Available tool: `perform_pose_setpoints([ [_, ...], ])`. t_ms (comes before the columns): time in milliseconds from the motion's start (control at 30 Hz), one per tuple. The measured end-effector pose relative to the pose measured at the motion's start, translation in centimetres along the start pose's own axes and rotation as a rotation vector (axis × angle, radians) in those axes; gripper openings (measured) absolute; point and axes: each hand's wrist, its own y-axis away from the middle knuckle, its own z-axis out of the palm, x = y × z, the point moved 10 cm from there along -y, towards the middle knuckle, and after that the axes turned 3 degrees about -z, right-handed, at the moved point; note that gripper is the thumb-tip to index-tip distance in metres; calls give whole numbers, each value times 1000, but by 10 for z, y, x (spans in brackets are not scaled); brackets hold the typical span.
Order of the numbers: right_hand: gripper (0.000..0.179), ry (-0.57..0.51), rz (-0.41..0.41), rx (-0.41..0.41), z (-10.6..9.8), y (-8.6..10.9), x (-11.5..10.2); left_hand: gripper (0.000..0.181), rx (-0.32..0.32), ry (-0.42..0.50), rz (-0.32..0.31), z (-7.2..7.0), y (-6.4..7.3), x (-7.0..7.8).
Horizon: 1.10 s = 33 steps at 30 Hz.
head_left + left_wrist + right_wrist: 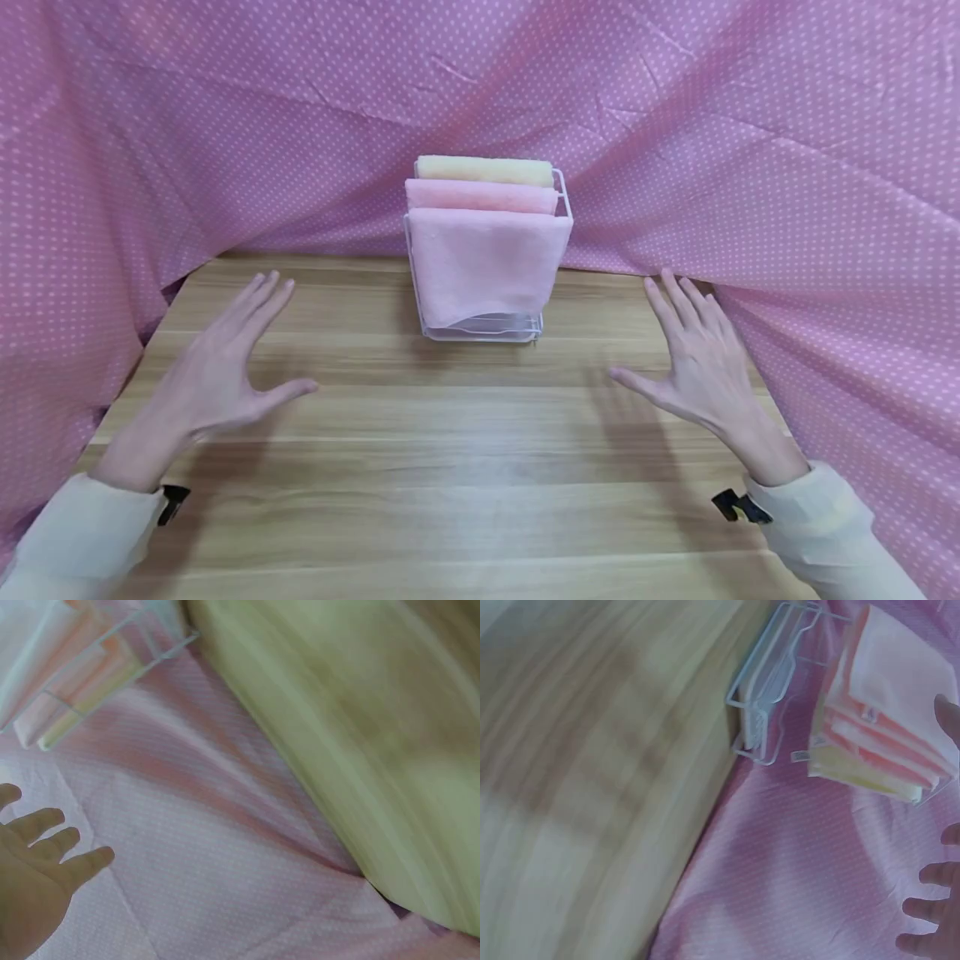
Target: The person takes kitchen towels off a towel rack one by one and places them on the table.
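A white wire rack [567, 200] stands at the back middle of the wooden table. Three folded towels hang over it: a pale pink towel [487, 262] in front, a deeper pink towel [480, 197] behind that, and a cream towel [483, 170] at the back. To the rack's left, my left hand [217, 375] hovers over the table with fingers straight and thumb spread, holding nothing. My right hand [701, 358] mirrors it on the other side, fingers spread and holding nothing. In the right wrist view, small white tags [800, 756] show at the towels' edges.
A white tray [480, 333] forms the bottom of the rack. Pink polka-dot cloth [300, 125] hangs behind the table [465, 517] and along both sides. A black band piece [174, 504] shows at the left cuff, and another [741, 507] at the right.
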Motion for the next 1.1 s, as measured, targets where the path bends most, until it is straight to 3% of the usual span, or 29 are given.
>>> perform_pose_setpoints([
  [300, 110, -120, -75, 68, -13, -34, -29, 94, 164, 322, 77, -9, -34, 22],
  [533, 101, -180, -139, 140, -19, -62, -50, 75, 285, 545, 10, -5, -56, 25],
  [833, 85, -233, -217, 184, -20, -93, -68, 46, 272, 814, -89, 16, -77, 16],
  [1100, 65, -235, -257, 197, -17, -117, -80, 37, 271, 950, -176, 33, -92, 9],
])
